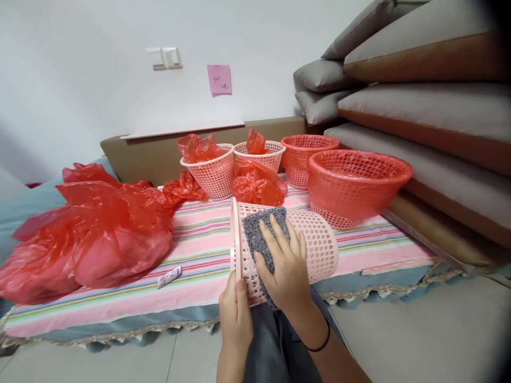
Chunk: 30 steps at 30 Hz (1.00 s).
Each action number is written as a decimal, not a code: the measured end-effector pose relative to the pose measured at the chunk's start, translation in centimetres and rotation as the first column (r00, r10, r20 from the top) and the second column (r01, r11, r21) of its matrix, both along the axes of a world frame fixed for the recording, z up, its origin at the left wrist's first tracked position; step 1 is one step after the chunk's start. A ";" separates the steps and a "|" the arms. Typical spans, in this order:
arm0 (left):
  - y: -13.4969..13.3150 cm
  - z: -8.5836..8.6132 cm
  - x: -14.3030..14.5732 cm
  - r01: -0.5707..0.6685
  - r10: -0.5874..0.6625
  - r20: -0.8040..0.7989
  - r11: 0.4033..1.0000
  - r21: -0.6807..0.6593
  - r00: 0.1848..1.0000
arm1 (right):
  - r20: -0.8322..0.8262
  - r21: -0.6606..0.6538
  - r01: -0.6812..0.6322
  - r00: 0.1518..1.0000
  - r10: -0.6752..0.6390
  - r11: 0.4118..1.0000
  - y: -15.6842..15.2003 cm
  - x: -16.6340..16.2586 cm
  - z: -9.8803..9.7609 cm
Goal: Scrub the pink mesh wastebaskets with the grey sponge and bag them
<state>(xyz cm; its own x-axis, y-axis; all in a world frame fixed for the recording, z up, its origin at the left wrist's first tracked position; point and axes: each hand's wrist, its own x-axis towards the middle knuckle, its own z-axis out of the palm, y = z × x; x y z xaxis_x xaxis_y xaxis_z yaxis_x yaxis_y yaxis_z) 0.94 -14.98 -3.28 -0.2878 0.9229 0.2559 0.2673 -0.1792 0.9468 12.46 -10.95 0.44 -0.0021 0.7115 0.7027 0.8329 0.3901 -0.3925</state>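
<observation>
A pink perforated plastic basket (315,239) lies on its side at the near edge of the striped cloth, its rim facing left. My left hand (235,314) grips the lower part of that rim, thumb up against it. Spread over the basket's side is a dark grey cloth (257,234). My right hand (285,260) presses the cloth flat against the basket, fingers stretched out and slightly apart. The cloth's lower end hangs below my right palm. The inside of the basket is mostly hidden.
Two pink baskets (213,175) with red plastic bags stand behind, and two more (359,186) lined with red bags stand to the right. A heap of red bags (112,234) covers the left. Near it lies a small white packet (169,277). Grey-brown cushions (423,111) are stacked at right.
</observation>
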 end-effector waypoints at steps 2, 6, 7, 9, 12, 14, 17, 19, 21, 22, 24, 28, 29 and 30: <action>0.0 -0.1 -0.4 0.046 -0.046 -0.023 0.999 -0.024 0.999 | 0.016 -0.024 -0.007 1.000 0.007 1.000 0.1 0.4 -0.2; 0.4 1.0 -1.3 0.091 -0.094 -0.049 0.994 -0.058 0.994 | 0.018 -0.036 -0.045 0.999 0.045 0.998 0.2 0.6 -0.5; 0.6 1.6 -1.5 0.102 -0.104 -0.043 0.993 -0.059 0.994 | 0.018 -0.034 -0.050 0.999 0.051 0.998 0.3 0.5 -0.6; 1.2 3.1 -1.5 0.112 -0.112 0.015 0.993 -0.025 0.994 | 0.023 -0.017 -0.068 0.997 0.068 0.998 0.3 0.3 -0.8; 2.6 5.3 -1.2 0.086 -0.096 0.113 0.992 0.089 0.989 | 0.026 0.005 -0.098 0.995 0.097 0.995 -0.1 0.1 -1.1; 3.4 6.1 -0.8 0.079 -0.085 0.040 0.988 0.131 0.996 | 0.003 0.000 -0.135 0.991 0.135 0.991 -0.5 0.3 -1.2; 3.6 6.0 -0.5 0.089 -0.066 -0.194 0.989 0.115 0.979 | -0.081 0.004 -0.253 0.964 0.252 0.968 -1.0 1.4 -1.4; 3.2 4.9 -0.6 0.094 -0.059 -0.250 0.987 0.129 0.966 | -0.213 0.052 -0.276 0.936 0.280 0.960 -1.0 2.6 -1.7; 2.4 3.3 -0.8 0.109 -0.066 -0.246 0.980 0.169 0.967 | -0.348 0.084 -0.232 0.905 0.247 0.969 -0.8 3.9 -1.9; 1.9 2.4 -1.0 0.117 -0.069 -0.245 0.975 0.189 0.967 | -0.389 0.072 -0.224 0.891 0.234 0.972 -0.6 4.5 -2.0; 0.8 0.7 -1.2 0.122 -0.064 -0.246 0.966 0.228 0.967 | -0.402 -0.003 -0.290 0.877 0.265 0.957 -0.4 5.6 -2.0; -1.1 -1.4 -1.3 0.117 -0.044 -0.241 0.948 0.297 0.970 | -0.391 -0.083 -0.404 0.854 0.343 0.911 -1.2 6.6 -1.9; -1.5 -1.7 -1.3 0.122 -0.044 -0.252 0.945 0.303 0.967 | -0.393 -0.057 -0.402 0.850 0.349 0.914 -1.6 6.6 -1.9; -1.8 -1.8 -1.2 0.127 -0.044 -0.263 0.944 0.306 0.964 | -0.398 -0.019 -0.405 0.842 0.365 0.914 -2.1 6.5 -1.9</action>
